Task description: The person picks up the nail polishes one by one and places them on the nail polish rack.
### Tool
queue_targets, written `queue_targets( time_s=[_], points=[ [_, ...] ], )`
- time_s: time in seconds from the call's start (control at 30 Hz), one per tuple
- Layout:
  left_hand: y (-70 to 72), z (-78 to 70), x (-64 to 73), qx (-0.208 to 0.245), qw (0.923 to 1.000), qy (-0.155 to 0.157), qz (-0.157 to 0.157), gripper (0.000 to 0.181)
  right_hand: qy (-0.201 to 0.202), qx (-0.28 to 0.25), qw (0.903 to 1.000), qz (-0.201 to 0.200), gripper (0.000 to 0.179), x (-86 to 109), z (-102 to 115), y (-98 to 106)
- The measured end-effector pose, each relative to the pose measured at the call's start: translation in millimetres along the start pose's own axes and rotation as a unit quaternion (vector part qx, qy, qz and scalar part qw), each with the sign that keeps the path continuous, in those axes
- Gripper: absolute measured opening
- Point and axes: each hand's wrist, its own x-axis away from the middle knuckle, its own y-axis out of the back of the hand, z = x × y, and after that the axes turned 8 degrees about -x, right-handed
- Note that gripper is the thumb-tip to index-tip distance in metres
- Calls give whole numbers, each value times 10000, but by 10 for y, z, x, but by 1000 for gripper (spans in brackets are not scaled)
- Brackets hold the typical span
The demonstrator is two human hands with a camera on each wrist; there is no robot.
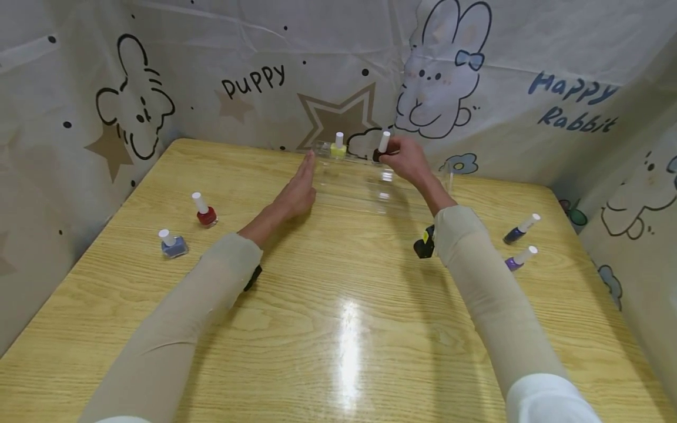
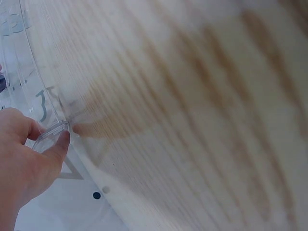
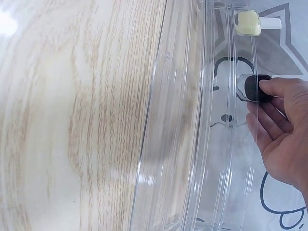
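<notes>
Pale sleeves [image 1: 164, 341] lie nearest my camera. Left to right, I see a grey-blue bottle [image 1: 174, 247], a red bottle [image 1: 207, 217], the left hand [image 1: 298, 192] pinching the clear rack [image 1: 349, 179] at its end, a yellow bottle [image 1: 338, 150] on top, the dark bottle [image 3: 255, 88] beside it, pinched by the right hand [image 1: 409, 158], then navy [image 1: 513, 236] and purple bottles [image 1: 513, 264].

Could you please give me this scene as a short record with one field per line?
Left grip: holds one end of the clear rack
Right grip: pinches a dark polish bottle at the rack's top level; whether the bottle is resting there is unclear
On rack: yellow bottle, upright
Table, left side: red bottle, grey-blue bottle
Table, right side: navy bottle, purple bottle
Behind: cartoon-printed backdrop
</notes>
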Motion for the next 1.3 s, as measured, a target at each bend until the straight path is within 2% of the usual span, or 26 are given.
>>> queue_targets(
  time_s=[0.6,0.93,1.1,1.3],
  points=[
    [-11,-4,2,59,9999,57,58,80,-174,-42,9998,42,33,13,-10,15],
    [1,-17,4,-5,9999,124,89,80,-24,-21,10000,38,34,60,-37,41],
    [7,4,-2,-78,9999,88,75,80,32,196,9998,60,42,128,-54,105],
    [11,-7,2,-37,9999,89,84,80,38,362,9986,373,48,297,-24,272]
  ],
)
